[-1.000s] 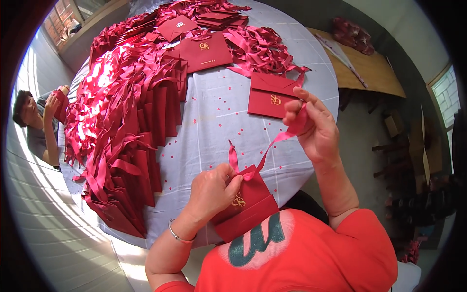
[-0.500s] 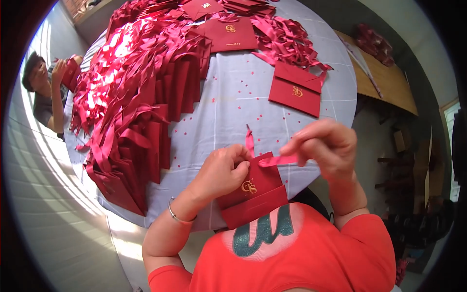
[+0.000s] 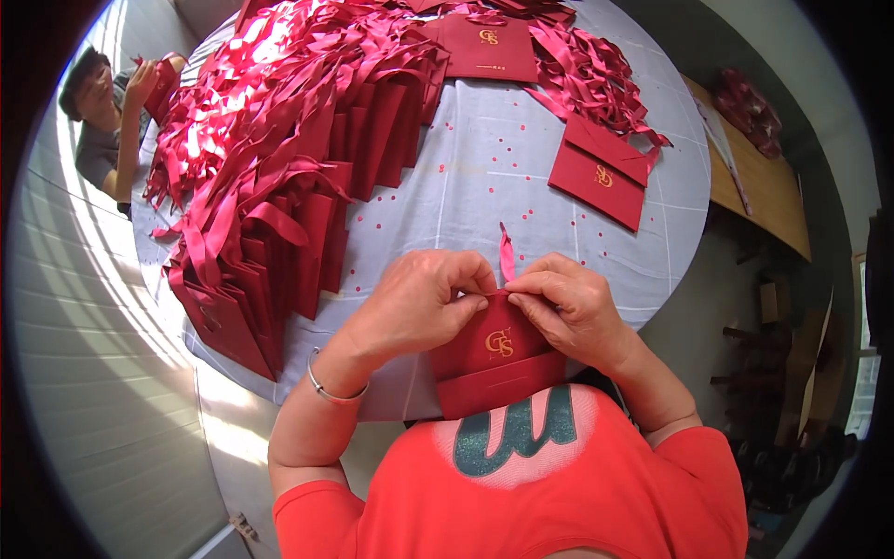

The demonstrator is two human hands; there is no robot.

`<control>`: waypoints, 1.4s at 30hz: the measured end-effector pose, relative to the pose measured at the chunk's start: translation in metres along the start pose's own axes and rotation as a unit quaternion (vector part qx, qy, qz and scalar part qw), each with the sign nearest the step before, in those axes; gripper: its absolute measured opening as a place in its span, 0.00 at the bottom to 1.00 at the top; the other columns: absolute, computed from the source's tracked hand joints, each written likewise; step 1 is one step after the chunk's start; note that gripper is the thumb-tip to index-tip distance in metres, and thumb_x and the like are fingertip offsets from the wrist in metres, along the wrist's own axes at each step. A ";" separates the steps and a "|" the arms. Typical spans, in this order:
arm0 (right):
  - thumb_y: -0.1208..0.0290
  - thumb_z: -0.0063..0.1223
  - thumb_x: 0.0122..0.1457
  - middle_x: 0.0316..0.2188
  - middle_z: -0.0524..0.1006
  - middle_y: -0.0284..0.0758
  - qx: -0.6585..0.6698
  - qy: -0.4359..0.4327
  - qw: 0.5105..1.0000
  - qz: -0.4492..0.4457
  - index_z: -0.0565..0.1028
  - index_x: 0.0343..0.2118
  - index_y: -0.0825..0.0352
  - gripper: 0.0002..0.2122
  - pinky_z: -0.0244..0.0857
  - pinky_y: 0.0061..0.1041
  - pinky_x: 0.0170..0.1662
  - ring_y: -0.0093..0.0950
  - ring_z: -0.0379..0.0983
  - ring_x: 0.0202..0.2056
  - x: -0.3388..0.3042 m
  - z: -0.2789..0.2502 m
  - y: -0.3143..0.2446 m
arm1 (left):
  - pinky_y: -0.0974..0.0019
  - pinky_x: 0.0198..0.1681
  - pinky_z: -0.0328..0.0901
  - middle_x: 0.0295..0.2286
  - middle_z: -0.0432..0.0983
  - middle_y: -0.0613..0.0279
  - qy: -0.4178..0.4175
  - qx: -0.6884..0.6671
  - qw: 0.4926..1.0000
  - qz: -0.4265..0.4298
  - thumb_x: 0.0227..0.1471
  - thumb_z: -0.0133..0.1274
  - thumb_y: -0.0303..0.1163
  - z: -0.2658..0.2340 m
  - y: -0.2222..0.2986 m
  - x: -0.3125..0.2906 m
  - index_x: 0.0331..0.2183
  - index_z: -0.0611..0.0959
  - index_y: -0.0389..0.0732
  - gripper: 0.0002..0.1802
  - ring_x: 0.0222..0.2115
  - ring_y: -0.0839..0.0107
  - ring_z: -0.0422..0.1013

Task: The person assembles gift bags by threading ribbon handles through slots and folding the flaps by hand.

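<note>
A dark red paper bag (image 3: 499,365) with a gold emblem lies at the table's near edge, against my shirt. My left hand (image 3: 430,293) pinches its top edge between thumb and index finger. Close beside it, my right hand (image 3: 570,303) is closed at the same edge, thumb on the front side. A pink-red ribbon (image 3: 507,253) with a dark pointed tip sticks out beyond the edge, between the two hands. The rest of the ribbon is hidden by my fingers and the bag.
Many red bags (image 3: 307,252) with ribbons crowd the left of the round table (image 3: 447,214). A flat red bag (image 3: 601,175) lies right, another (image 3: 489,51) at the back by a ribbon heap (image 3: 591,79). Red dots dot the cloth. Far left, a person (image 3: 107,121) holds something red.
My right hand has come in from the right, where it held a ribbon end stretched out, to the bag's top edge beside my left hand. The whole view has shifted slightly.
</note>
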State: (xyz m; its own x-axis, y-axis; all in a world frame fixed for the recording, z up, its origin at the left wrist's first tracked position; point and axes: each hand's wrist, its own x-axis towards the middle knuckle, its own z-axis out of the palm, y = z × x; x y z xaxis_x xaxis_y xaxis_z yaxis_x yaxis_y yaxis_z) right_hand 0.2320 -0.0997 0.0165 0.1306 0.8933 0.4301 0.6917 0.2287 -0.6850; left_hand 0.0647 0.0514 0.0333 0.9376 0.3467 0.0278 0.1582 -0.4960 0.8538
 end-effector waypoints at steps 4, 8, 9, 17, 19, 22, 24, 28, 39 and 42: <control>0.80 0.63 0.51 0.28 0.77 0.39 0.002 -0.003 1.000 0.007 0.80 0.33 0.68 0.06 0.70 0.28 0.30 0.34 0.76 0.28 0.002 -0.002 -0.002 | 0.69 0.33 0.71 0.25 0.82 0.59 -0.033 0.024 0.998 -0.050 0.46 0.61 0.21 -0.018 0.008 -0.007 0.32 0.84 0.37 0.07 0.27 0.72 0.79; 0.81 0.63 0.50 0.26 0.77 0.38 0.001 -0.004 1.000 -0.006 0.80 0.32 0.68 0.06 0.70 0.28 0.29 0.33 0.76 0.27 0.005 0.002 -0.005 | 0.71 0.34 0.71 0.26 0.83 0.62 -0.079 -0.023 0.994 -0.066 0.47 0.60 0.20 -0.027 -0.009 -0.009 0.35 0.84 0.36 0.09 0.27 0.75 0.78; 0.81 0.63 0.50 0.26 0.77 0.38 0.004 -0.008 1.000 -0.008 0.80 0.32 0.68 0.06 0.70 0.28 0.29 0.33 0.76 0.27 0.006 0.003 -0.006 | 0.69 0.30 0.70 0.25 0.82 0.60 -0.077 -0.059 0.994 -0.046 0.47 0.59 0.22 -0.026 -0.016 -0.010 0.36 0.85 0.36 0.10 0.25 0.73 0.78; 0.83 0.62 0.51 0.25 0.76 0.38 -0.011 0.008 1.000 0.028 0.79 0.31 0.69 0.05 0.67 0.27 0.26 0.31 0.74 0.23 0.003 0.000 -0.007 | 0.71 0.21 0.66 0.21 0.80 0.60 -0.147 -0.174 0.962 -0.151 0.49 0.55 0.23 -0.036 -0.008 -0.008 0.36 0.84 0.33 0.10 0.19 0.76 0.75; 0.83 0.62 0.51 0.26 0.76 0.38 -0.007 0.003 0.999 0.033 0.79 0.31 0.69 0.05 0.67 0.26 0.26 0.31 0.74 0.24 0.003 0.001 -0.008 | 0.73 0.22 0.67 0.22 0.79 0.64 -0.184 -0.112 0.967 -0.140 0.53 0.53 0.21 -0.033 -0.011 -0.007 0.36 0.83 0.33 0.08 0.17 0.79 0.72; 0.82 0.64 0.49 0.26 0.77 0.38 -0.011 0.033 0.999 0.013 0.80 0.32 0.68 0.07 0.69 0.26 0.27 0.31 0.76 0.25 0.003 0.005 -0.010 | 0.72 0.23 0.67 0.21 0.78 0.64 -0.176 -0.104 0.967 -0.150 0.53 0.52 0.22 -0.031 -0.013 -0.006 0.34 0.82 0.33 0.06 0.17 0.79 0.73; 0.81 0.65 0.47 0.26 0.78 0.37 -0.061 0.034 0.996 -0.055 0.80 0.32 0.67 0.08 0.70 0.26 0.28 0.32 0.77 0.26 0.005 0.006 -0.016 | 0.72 0.23 0.67 0.21 0.78 0.63 -0.173 -0.103 0.967 -0.154 0.53 0.52 0.22 -0.031 -0.014 -0.006 0.34 0.82 0.33 0.06 0.17 0.79 0.73; 0.79 0.67 0.43 0.26 0.78 0.36 -0.028 -0.006 0.994 -0.104 0.80 0.30 0.66 0.10 0.71 0.28 0.29 0.33 0.77 0.27 0.008 0.016 -0.021 | 0.69 0.21 0.65 0.17 0.77 0.58 -0.139 -0.120 0.974 -0.135 0.47 0.48 0.21 -0.028 -0.014 -0.006 0.29 0.83 0.30 0.09 0.15 0.75 0.73; 0.79 0.63 0.46 0.23 0.74 0.34 -0.112 -0.031 0.985 -0.126 0.75 0.28 0.67 0.08 0.69 0.27 0.26 0.31 0.74 0.23 0.013 0.035 -0.027 | 0.70 0.24 0.66 0.18 0.76 0.62 -0.129 -0.089 0.979 -0.134 0.49 0.53 0.25 -0.029 -0.015 -0.009 0.31 0.83 0.32 0.08 0.19 0.79 0.69; 0.79 0.62 0.47 0.22 0.72 0.35 -0.141 -0.034 0.982 -0.124 0.74 0.27 0.67 0.07 0.69 0.28 0.25 0.31 0.73 0.22 0.013 0.036 -0.030 | 0.69 0.24 0.66 0.18 0.76 0.61 -0.108 -0.069 0.986 -0.104 0.47 0.52 0.24 -0.025 -0.016 -0.008 0.31 0.83 0.31 0.08 0.19 0.79 0.69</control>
State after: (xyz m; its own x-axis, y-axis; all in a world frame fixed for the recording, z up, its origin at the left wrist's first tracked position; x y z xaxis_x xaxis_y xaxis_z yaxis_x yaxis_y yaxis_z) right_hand 0.1871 -0.0813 0.0212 -0.1072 0.8500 0.5157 0.8662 0.3345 -0.3712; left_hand 0.0467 0.0763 0.0318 0.9360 0.2447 -0.2532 0.3235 -0.3139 0.8927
